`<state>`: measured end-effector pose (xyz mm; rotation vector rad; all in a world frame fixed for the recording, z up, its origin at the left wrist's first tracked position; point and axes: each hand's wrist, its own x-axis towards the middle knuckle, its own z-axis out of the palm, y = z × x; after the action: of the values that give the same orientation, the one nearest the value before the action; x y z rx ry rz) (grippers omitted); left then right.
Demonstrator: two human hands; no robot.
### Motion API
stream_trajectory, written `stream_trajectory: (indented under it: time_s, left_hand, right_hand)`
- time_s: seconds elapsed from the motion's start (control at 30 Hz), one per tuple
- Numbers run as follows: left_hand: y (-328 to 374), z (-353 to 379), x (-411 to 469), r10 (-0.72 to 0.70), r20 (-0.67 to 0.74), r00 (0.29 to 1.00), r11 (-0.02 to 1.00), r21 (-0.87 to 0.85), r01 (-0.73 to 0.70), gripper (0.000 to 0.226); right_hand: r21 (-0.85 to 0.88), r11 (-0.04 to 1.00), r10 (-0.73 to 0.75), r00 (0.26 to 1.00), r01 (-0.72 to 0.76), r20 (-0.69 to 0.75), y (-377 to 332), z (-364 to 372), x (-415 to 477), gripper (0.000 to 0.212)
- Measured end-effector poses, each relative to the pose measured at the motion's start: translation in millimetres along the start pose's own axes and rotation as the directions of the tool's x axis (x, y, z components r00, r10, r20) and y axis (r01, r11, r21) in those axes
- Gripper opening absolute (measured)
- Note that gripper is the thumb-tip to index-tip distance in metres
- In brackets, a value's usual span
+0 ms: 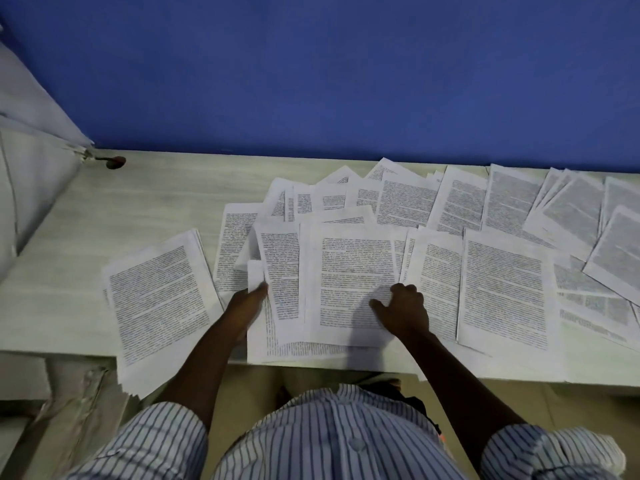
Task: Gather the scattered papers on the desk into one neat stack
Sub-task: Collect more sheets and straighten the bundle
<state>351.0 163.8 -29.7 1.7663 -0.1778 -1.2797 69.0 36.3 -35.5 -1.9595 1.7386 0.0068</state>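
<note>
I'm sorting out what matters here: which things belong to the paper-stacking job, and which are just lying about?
Job: papers, desk, left hand, right hand.
Lying about: small dark red object at the desk's far left corner, pale covering beside it.

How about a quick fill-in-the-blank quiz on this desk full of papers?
1. The wall behind the desk is painted ____.
2. The person's shirt is ____, not plain.
3. The left hand grips a sheet, while the right hand rests on another ____.
Missing words: blue; striped; sheet.
</note>
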Motion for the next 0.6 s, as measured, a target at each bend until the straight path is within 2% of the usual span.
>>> stream_trajectory:
  time_s: [0.13,0.27,0.37,0.43,0.5,0.6]
  left_hand:
    - [7.8,-11.0,-1.2,-0.012,-0.066,0.998,1.000,-0.013,0.012,0.037]
    - [20.7,-29.7,-7.0,0.077,-0.243,0.967,0.997,0.033,-0.071,0.038]
    - [13.7,-48.9,-9.8,0.119,-0.374,0.920,0.987,-0.058,-0.152,0.043]
    - [-3.5,-53.0,-14.4,0.080,-0.428,0.900,0.980,-0.131,-0.149,0.044]
    - [-28.9,-46.3,-17.3,-0.024,-0.411,0.911,0.969,-0.234,-0.080,0.038]
    - [-64.1,-20.8,-27.4,-0.155,-0.289,0.945,0.938,-0.344,0.049,0.031]
  right_hand:
    - [-0.084,0.996,-0.027,1.000,0.026,-0.007,1.9,4.2,-5.5,0.065]
    - [-0.128,0.990,-0.056,0.998,0.057,0.011,7.3,1.8,-2.0,0.058]
    - [-0.099,0.993,-0.061,0.997,0.064,0.039,8.1,-2.7,6.8,0.060]
    - [-0.047,0.998,-0.044,0.997,0.047,0.058,7.0,-6.2,12.5,0.060]
    - [-0.011,0.998,-0.056,0.997,0.057,0.051,6.9,-6.2,17.0,0.060]
    - [0.004,0.997,-0.075,0.995,0.075,0.060,8.7,-7.6,21.7,0.063]
